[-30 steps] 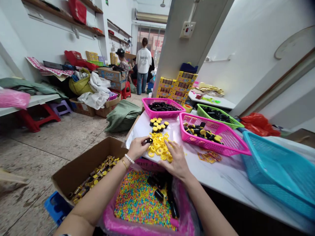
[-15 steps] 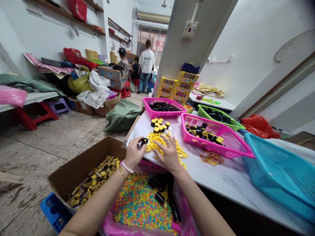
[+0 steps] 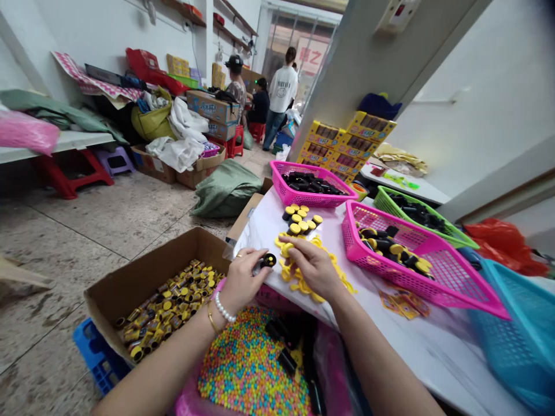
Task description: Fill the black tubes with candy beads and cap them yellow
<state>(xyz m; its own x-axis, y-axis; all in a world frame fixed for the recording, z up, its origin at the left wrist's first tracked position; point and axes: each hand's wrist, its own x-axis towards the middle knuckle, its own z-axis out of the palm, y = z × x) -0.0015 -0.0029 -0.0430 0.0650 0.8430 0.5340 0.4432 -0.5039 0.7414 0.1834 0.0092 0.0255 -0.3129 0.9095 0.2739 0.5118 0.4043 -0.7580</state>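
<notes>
My left hand (image 3: 247, 277) grips a small black cylinder (image 3: 269, 260) whose open end faces up, with yellow bits showing inside. Between the thumb and fingers of my right hand (image 3: 310, 263) is a yellow cap (image 3: 287, 249), held just above a spread of yellow caps (image 3: 338, 268) on the white table (image 3: 255, 231). Behind them stand several black cylinders with yellow tops (image 3: 303, 222). Below my hands lies a pink-lined container of colourful small balls (image 3: 243, 364), with some black cylinders (image 3: 286, 362) on top.
A cardboard box (image 3: 151, 266) of yellow-capped pieces is at left. Pink baskets (image 3: 451, 277) with black pieces, a green basket (image 3: 451, 234) and a blue basket (image 3: 511, 329) line the right. People are in the background near a doorway.
My right hand's spread fingers have closed on a yellow cap. My left hand still holds the black cylinder. The view has shifted, so the table's things appear farther right.
</notes>
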